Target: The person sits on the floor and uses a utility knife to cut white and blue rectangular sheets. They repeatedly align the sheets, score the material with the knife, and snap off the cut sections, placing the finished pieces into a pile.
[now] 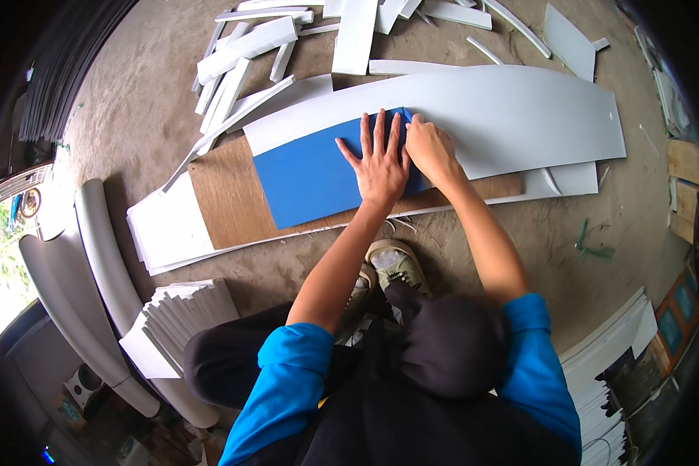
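Note:
My left hand (382,171) lies flat with its fingers spread on a blue rectangular sheet (307,182), pressing it against a large white foam-like sheet (520,116). At the blue sheet's right edge, my right hand (431,147) is closed in a fist. A small blue tool (408,115) pokes out by its fingers; the rest is hidden in the hand, so its kind is unclear. The blue sheet overlaps the white sheet and a brown wooden board (224,194) beneath. The white sheet's far edge is curved.
White offcut strips (248,48) lie scattered beyond the sheets. More white sheets (171,221) lie under the board. Stacked white pieces (182,311) and long grey rolls (105,241) stand at left. A green object (594,247) is on the floor at right.

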`<state>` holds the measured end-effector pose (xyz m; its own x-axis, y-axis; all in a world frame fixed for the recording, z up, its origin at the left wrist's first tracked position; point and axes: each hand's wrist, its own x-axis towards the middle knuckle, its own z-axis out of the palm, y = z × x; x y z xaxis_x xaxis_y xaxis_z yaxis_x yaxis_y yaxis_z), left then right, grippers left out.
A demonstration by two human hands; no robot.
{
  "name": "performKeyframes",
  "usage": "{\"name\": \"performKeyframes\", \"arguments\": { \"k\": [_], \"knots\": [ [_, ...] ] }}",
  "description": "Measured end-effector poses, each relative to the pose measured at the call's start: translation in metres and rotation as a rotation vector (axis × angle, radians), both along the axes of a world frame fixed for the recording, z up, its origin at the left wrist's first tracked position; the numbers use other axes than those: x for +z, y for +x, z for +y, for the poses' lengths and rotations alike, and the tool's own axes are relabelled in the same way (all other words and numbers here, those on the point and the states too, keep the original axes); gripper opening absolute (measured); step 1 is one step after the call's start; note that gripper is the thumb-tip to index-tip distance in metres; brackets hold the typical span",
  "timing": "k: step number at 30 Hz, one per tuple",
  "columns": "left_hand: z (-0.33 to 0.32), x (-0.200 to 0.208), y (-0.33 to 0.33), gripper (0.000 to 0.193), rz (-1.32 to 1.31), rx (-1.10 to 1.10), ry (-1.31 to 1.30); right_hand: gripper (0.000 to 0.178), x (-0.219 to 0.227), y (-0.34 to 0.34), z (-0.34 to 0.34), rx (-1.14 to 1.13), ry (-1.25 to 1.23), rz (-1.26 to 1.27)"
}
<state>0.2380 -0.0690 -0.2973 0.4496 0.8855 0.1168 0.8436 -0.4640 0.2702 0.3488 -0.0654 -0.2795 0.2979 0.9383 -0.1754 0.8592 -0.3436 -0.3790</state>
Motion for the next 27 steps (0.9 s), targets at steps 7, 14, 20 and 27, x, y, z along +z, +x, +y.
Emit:
{"name": "performKeyframes", "arguments": {
  "k": [7,14,20,27],
  "knots": [
    [0.001,-0.005,0.001,0.054,-0.002,0.009,0.006,0.026,0.01,-0.004,-0.014,0.012,-0.121,0.053],
    [-0.002,-0.005,0.001,0.053,0.023,0.005,0.007,0.013,0.002,-0.019,-0.103,0.0,-0.185,0.053],
    [-0.002,-0.005,0.001,0.054,0.028,0.003,0.009,0.011,0.003,-0.028,-0.139,0.002,-0.247,-0.013],
    [0.003,-0.003,-0.009,0.048,-0.154,0.002,0.031,0.028,0.021,-0.01,-0.15,-0.112,-0.158,0.149]
  ]
}}
